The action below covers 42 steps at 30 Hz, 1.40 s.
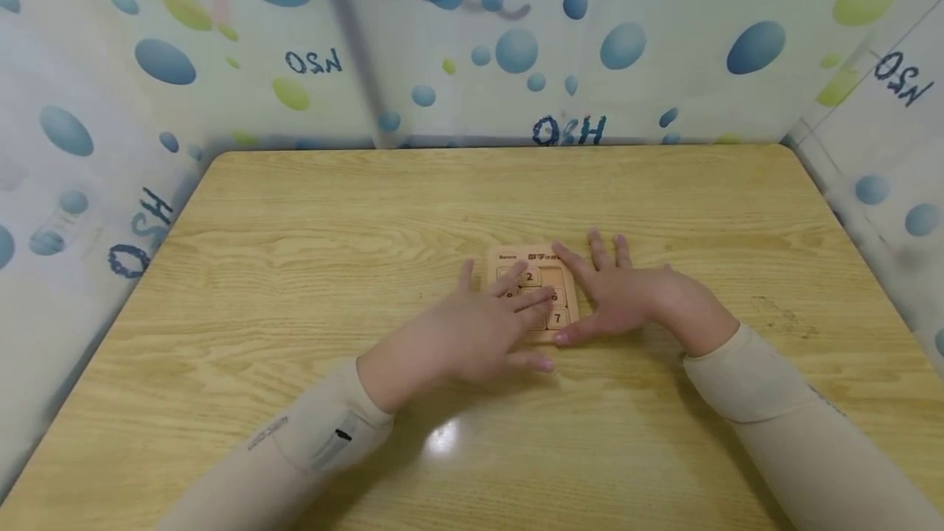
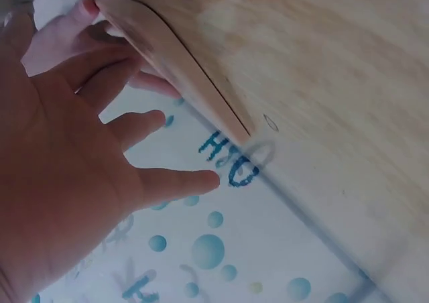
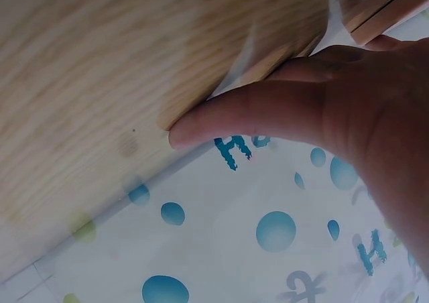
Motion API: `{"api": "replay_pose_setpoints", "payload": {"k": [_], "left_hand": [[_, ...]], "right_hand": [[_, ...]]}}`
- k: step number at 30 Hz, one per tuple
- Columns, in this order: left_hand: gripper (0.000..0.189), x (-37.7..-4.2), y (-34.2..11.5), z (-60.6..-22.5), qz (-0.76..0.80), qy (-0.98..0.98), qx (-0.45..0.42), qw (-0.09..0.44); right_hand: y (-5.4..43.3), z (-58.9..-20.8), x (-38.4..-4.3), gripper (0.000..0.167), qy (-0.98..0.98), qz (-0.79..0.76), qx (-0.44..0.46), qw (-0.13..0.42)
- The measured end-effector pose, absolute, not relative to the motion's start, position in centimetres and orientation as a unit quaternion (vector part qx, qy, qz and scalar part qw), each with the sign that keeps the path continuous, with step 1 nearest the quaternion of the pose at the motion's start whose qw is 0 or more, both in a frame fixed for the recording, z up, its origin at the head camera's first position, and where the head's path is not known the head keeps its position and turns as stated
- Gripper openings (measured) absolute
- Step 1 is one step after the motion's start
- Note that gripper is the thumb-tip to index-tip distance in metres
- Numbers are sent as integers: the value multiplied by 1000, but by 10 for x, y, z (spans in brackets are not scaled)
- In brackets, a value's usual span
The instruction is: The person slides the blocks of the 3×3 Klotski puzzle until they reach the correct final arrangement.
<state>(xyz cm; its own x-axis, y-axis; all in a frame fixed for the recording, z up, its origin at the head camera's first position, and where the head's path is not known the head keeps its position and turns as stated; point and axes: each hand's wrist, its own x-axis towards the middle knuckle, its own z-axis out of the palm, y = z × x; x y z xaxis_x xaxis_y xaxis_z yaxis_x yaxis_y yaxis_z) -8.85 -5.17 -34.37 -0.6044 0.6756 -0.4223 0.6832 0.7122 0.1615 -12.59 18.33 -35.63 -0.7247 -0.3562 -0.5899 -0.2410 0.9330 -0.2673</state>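
Observation:
A square wooden sliding number puzzle point(image 1: 509, 252) lies flat on the table, partly hidden beneath my left hand point(image 1: 483, 334). That hand is spread over the tiles, its fingers extended, with a fingertip close to the tile marked 6. A tile marked 2 point(image 1: 529, 277) and a tile marked 7 point(image 1: 558, 319) show beside the fingers. One bare slot point(image 1: 551, 275) appears at the upper right. At the puzzle's right side, my right hand point(image 1: 619, 293) holds it, thumb at the near corner and index finger at the far corner. Its other fingers extend away.
The light wood-grain table point(image 1: 332, 220) surrounds the puzzle on every side. Behind its far edge stands a white wall covering point(image 1: 472, 105) with blue and green drops and H2O lettering. Beige sleeves point(image 1: 752, 383) cover both forearms.

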Motion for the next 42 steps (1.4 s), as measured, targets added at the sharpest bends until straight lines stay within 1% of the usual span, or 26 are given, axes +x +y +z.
{"api": "replay_pose_setpoints", "payload": {"k": [5,15,25,31,38,42], "left_hand": [[88,-96,-58,-339,-35,910,353,212],[86,-99,-63,-335,-37,914,343,214],[88,-95,-63,-330,-40,913,345,214],[86,-96,-63,-333,-41,915,338,214],[86,-101,-53,-344,-14,906,366,212],[86,-101,-49,-343,-7,902,374,215]], "right_hand": [[183,-355,-126,134,926,-79,-162,332],[180,-353,-126,134,928,-75,-158,329],[180,-352,-126,133,928,-82,-158,329],[181,-353,-126,133,927,-82,-157,331],[183,-356,-126,134,925,-81,-160,335],[184,-357,-125,135,924,-83,-162,336]]}}
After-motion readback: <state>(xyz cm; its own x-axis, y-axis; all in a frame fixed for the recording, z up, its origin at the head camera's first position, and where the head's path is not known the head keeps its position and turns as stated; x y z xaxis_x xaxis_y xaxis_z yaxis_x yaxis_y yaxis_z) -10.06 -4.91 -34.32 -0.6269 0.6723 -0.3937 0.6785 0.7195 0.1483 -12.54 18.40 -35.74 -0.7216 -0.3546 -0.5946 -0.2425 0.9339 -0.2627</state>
